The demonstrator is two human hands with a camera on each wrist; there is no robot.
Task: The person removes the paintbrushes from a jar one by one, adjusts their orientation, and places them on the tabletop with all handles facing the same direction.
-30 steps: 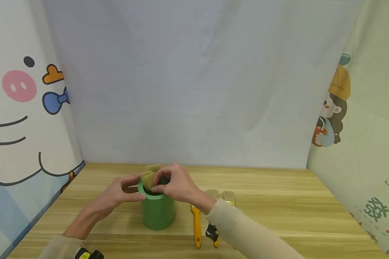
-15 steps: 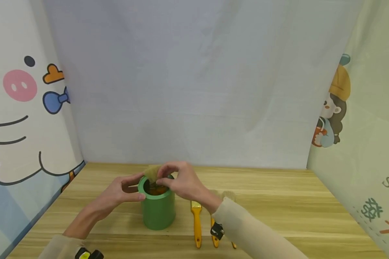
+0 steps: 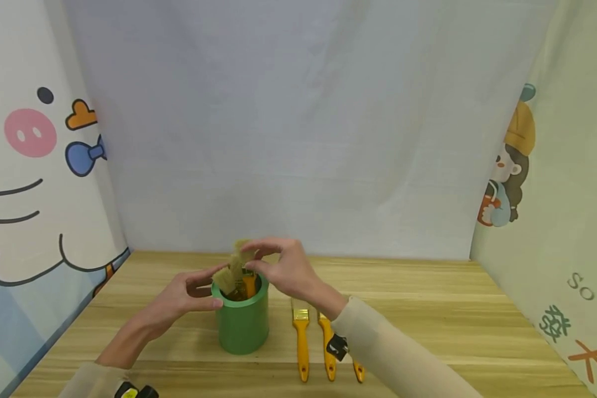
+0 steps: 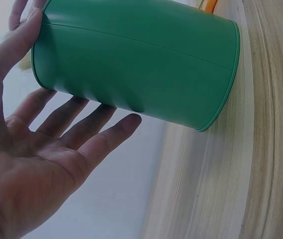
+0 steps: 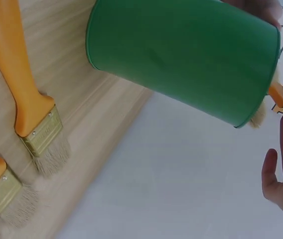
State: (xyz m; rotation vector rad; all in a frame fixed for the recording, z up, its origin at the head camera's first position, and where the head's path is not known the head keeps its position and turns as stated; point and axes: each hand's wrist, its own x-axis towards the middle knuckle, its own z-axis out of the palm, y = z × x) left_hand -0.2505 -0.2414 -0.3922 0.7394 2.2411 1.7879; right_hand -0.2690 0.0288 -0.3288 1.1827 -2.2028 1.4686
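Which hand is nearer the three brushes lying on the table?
Right. The right hand holds a brush over the green cup, on the side toward the three brushes; the left hand touches the cup's opposite side.

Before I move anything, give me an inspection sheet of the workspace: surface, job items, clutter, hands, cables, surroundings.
Surface: wood-grain tabletop, flat.
Job items: green container upright; upturned brushes stand in it, bristles showing above the rim. Three orange-handled brushes lie to its right, bristles pointing away from the person; the rightmost is partly hidden by the sleeve.
Clutter: nothing seen.
Hands: left hand holds the container, thumb at its rim; right hand has its fingers pinching a brush at the container's mouth.
Cables: nothing seen.
Surroundings: pale cloth backdrop; cartoon-printed panels on both sides.
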